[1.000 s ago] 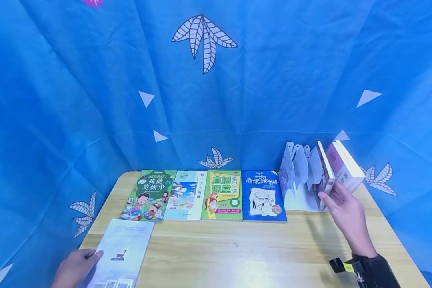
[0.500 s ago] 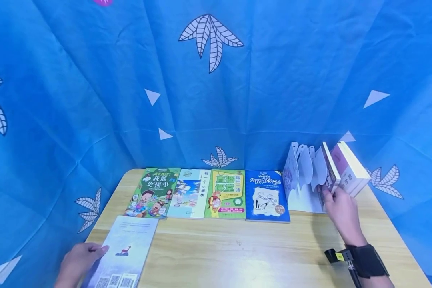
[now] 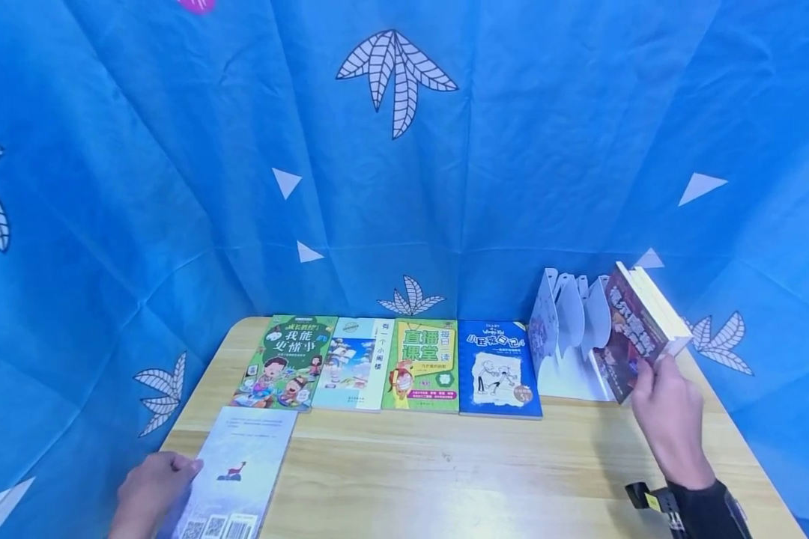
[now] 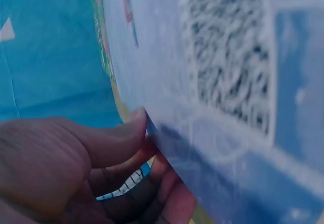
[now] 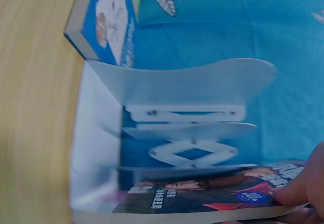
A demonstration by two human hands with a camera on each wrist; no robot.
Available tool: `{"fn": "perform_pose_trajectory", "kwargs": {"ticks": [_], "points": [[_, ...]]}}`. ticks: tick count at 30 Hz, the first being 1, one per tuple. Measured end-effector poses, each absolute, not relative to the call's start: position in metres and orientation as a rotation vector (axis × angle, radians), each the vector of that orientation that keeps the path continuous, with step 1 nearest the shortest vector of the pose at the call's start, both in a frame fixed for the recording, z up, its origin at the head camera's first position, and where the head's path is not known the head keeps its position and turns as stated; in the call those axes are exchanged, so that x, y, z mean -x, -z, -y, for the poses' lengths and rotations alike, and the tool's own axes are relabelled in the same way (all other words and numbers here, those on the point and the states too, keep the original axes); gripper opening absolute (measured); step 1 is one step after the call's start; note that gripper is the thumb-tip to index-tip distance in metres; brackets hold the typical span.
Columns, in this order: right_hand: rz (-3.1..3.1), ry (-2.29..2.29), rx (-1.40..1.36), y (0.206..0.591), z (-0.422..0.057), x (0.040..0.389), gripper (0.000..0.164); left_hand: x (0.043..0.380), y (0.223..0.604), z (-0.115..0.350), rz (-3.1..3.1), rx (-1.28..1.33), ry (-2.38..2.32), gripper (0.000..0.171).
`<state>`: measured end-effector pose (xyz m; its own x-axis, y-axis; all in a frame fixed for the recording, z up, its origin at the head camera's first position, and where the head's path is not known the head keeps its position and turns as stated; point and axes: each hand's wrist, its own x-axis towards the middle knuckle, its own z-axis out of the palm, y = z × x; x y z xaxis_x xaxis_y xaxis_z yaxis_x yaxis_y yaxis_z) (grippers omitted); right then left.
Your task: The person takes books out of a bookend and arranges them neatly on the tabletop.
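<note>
since the dark red book (image 3: 624, 337) tilts at the right end of the white rack (image 3: 569, 382), the right hand (image 3: 671, 427), fingers clamped on its edge, should hold it parallel to the dividers (image 3: 596, 326); the left hand (image 3: 152, 488) pinches a pale book (image 3: 240, 490).

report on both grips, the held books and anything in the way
Left grip pinching edge of pale book. Right grip holding dark book, tilted at white rack's right end. Another book close beside the dark one.
</note>
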<state>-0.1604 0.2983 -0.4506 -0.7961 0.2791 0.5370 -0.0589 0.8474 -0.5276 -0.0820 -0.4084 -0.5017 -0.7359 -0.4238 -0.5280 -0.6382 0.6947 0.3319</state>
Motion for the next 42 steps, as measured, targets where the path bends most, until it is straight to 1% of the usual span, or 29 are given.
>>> {"fn": "perform_pose_trajectory", "kwargs": {"ticks": [2,4,6,8,11,14,19,23,27,31,35,42], "points": [[2.336,-0.691,0.131,0.445,-0.299,0.155,0.018,0.083,0.502,0.404,-2.532,0.84,-0.674,0.045],[2.286,-0.668,0.112,0.44,-0.3,0.149,0.016,0.085,0.503,0.397,-2.573,0.901,-0.623,0.045],[2.242,-0.643,0.091,0.434,-0.301,0.142,0.015,0.087,0.501,0.39,-2.637,0.955,-0.554,0.051],[2.2,-0.611,0.07,0.428,-0.302,0.136,0.015,0.089,0.498,0.379,-2.686,1.02,-0.534,0.06],[2.149,-0.573,0.058,0.417,-0.304,0.126,0.016,0.091,0.491,0.362,-2.783,1.012,-0.602,0.069],[2.114,-0.549,0.074,0.408,-0.306,0.117,0.017,0.094,0.482,0.342,-2.863,0.937,-0.735,0.071],[2.088,-0.555,0.152,0.394,-0.306,0.102,0.017,0.096,0.467,0.308,-2.898,0.751,-0.973,0.068],[2.122,-0.617,0.197,0.384,-0.3,0.092,0.02,0.096,0.456,0.281,-2.873,0.56,-1.169,0.064],[2.187,-0.684,0.205,0.377,-0.292,0.086,0.023,0.098,0.446,0.256,-2.811,0.421,-1.298,0.064],[2.258,-0.752,0.19,0.376,-0.283,0.085,0.02,0.096,0.442,0.237,-2.798,0.288,-1.395,0.065],[2.348,-0.862,0.156,0.379,-0.272,0.085,0.02,0.094,0.44,0.22,-2.785,0.168,-1.495,0.062],[2.485,-1.029,-0.047,0.391,-0.248,0.085,0.022,0.091,0.44,0.195,-2.6,0.065,-1.651,0.061]]}}
